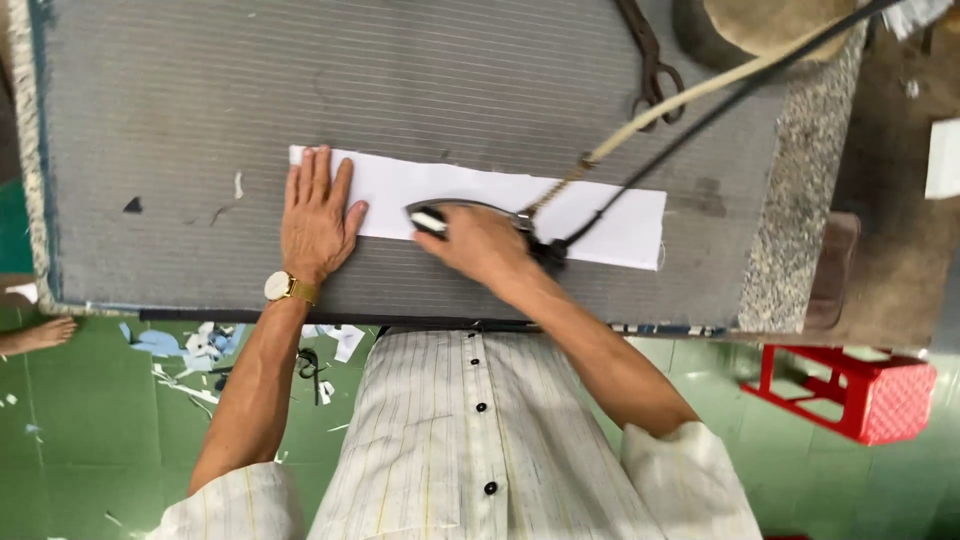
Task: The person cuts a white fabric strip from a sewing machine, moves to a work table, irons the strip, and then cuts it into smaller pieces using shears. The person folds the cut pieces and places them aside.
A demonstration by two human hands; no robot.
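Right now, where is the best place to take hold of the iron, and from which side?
Grip the iron by its handle on top, coming from above on the near side, as the right hand does. Its flat sole lies on the white fabric strip, and the cords leave at its right end.

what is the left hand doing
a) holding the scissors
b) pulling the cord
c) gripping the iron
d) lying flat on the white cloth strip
d: the left hand lies flat, fingers spread, on one end of the white cloth strip, while the right hand grips the iron.
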